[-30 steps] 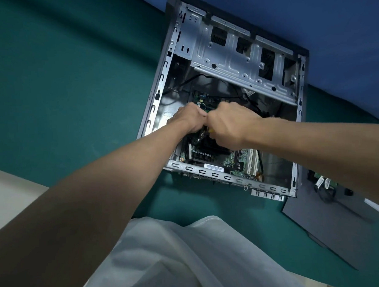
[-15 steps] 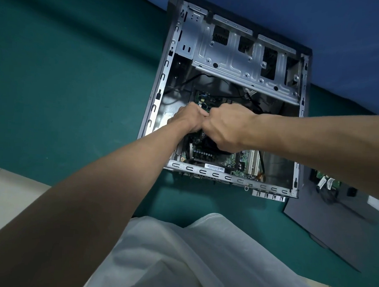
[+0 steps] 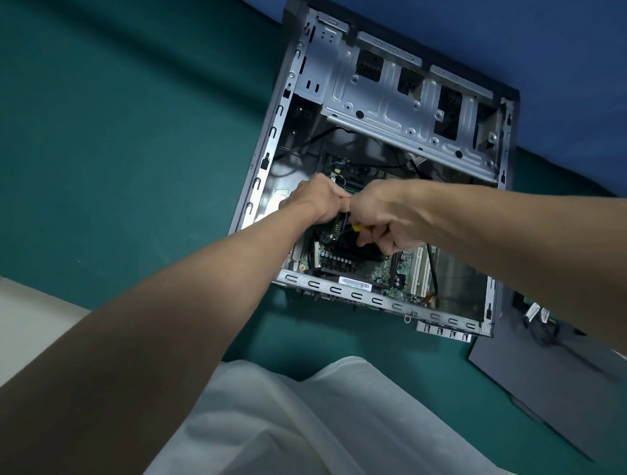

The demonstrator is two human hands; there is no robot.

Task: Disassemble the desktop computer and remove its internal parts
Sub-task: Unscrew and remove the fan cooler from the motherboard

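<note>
Two hands meet over the middle of one open computer case (image 3: 374, 301), which lies on its side on the green tabletop (image 3: 129, 118) with its open face up. The left hand (image 3: 317, 201) reaches in over the case's left rail, knuckles up and fingers curled downward; they are hidden behind the back of the hand, so I cannot tell whether they hold anything. The right hand (image 3: 386, 215) comes in from the right, touching the left, and grips one yellow-handled screwdriver (image 3: 356, 227). Its shaft slants down and to the left toward the dark block on the motherboard (image 3: 375, 273).

One metal drive cage (image 3: 402, 107) spans the far end of the case, well apart from both hands. Two white slots (image 3: 417, 268) stand on the board's right side, with one black cable (image 3: 432, 272) just beside them. One barcode label (image 3: 355, 283) sits on the near rail.

Right of the board, the case's bare metal floor (image 3: 458, 281) shows up to the right wall. One dark side panel (image 3: 551, 387) lies on the tabletop just beside the case's near right corner.
</note>
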